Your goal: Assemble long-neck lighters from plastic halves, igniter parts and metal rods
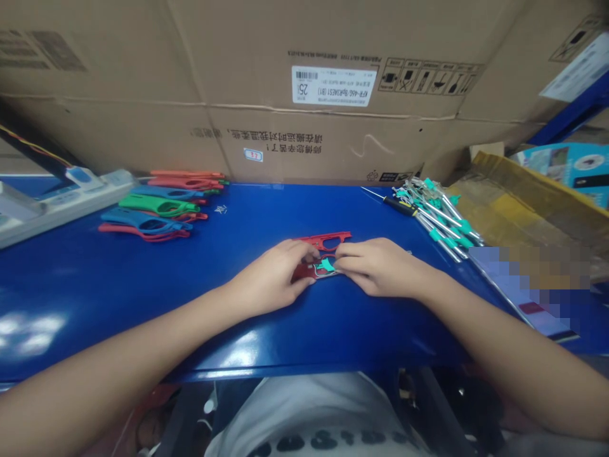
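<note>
A red plastic frame (323,241) lies flat on the blue table (118,285), between my hands. My left hand (273,276) pinches its near side, with the fingertips bent over the frame. My right hand (375,266) comes in from the other side and pinches a small teal clip (326,264) against the frame. A thin metal wire loop (318,273) lies under the clip. My fingers hide most of how these parts join.
Coloured plastic frames (152,206) lie in rows at the back left, beside a white power strip (61,203). At the back right are a screwdriver (399,205) and a heap of metal rods with teal ends (438,219). A large cardboard box (285,139) stands behind.
</note>
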Motion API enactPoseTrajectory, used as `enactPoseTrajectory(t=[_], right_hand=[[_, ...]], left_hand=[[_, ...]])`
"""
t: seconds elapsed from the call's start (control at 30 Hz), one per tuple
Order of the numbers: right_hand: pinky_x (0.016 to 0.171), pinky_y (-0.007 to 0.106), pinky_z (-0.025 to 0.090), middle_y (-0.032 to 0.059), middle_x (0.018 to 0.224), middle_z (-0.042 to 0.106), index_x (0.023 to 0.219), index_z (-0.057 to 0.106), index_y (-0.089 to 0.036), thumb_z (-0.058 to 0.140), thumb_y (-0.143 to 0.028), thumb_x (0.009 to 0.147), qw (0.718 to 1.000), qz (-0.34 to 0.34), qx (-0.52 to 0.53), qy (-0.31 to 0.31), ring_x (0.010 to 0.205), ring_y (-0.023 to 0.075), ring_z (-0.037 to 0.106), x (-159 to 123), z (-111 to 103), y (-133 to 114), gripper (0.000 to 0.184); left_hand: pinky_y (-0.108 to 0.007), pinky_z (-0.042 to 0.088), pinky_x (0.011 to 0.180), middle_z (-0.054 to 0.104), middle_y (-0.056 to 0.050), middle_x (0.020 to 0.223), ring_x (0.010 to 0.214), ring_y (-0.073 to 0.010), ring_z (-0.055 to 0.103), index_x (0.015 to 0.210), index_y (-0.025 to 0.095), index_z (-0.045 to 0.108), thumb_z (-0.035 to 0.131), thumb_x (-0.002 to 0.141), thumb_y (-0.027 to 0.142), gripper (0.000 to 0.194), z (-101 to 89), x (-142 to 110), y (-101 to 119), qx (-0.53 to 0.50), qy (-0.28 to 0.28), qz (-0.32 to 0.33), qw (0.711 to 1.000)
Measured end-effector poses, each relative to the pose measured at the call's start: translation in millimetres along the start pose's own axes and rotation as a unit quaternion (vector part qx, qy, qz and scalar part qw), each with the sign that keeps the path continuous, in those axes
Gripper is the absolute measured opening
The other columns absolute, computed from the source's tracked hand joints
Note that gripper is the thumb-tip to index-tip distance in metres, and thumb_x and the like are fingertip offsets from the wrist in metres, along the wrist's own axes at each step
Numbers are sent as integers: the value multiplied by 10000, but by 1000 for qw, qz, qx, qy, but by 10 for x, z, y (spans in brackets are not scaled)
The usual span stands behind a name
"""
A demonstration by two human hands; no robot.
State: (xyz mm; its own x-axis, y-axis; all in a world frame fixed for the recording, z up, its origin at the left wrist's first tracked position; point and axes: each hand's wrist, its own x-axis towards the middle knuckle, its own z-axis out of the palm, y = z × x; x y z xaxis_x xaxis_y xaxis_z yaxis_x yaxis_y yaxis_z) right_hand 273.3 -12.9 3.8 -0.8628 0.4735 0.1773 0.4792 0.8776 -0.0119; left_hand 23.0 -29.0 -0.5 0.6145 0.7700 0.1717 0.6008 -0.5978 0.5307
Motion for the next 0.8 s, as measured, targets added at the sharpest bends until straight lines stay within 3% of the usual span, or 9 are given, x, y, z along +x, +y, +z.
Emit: enactPoseTrajectory(t=[0.2,0.37,0.47,0.57,0.67,0.8], right_hand=[[637,264,389,40,1008,698,954,736,-215,525,-234,983,996,27,77,19,769,142,614,-3,14,31,214],[680,258,429,48,1033,680,967,752,-205,552,-242,979,988,43,145,31,780,138,623,-4,53,76,205],[657,255,407,48,1021,667,982,753,-210,540,-240,982,991,32,127,28,772,135,602,-6,51,68,214],[603,260,353,56,1005,630,974,759,-215,522,-261,992,997,13,78,26,719,126,551,-4,32,38,242],[571,270,313,62,998,599,964,759,-210,506,-289,1000,999,5,46,23,678,122,509,-1,8,6,267],[638,267,391,69,1072,595,1051,721,-206,548,-302,978,994,27,103,14,769,140,566,-4,-34,0,210]], left_hand=[[-373,551,920,660,-107,1169,1077,-246,643,1223,167,615,624,839,134,386,26,-5,-20,-14,4,22,1000],[-371,539,929,659,-104,1178,1073,-246,644,1204,154,621,634,799,150,405,65,-12,-1,-28,8,17,999],[-340,541,857,695,-83,1111,981,-223,667,1149,154,633,660,834,235,326,119,1,21,-62,28,-4,998],[-303,518,734,718,-46,974,803,-175,660,1055,169,657,581,945,341,217,175,18,33,-76,48,-41,995],[-286,493,690,722,-32,924,749,-158,646,1003,174,660,557,965,320,182,205,25,38,-75,59,-60,994],[-279,494,696,732,-31,949,785,-161,658,1014,180,659,603,929,285,146,205,21,41,-86,63,-55,993]])
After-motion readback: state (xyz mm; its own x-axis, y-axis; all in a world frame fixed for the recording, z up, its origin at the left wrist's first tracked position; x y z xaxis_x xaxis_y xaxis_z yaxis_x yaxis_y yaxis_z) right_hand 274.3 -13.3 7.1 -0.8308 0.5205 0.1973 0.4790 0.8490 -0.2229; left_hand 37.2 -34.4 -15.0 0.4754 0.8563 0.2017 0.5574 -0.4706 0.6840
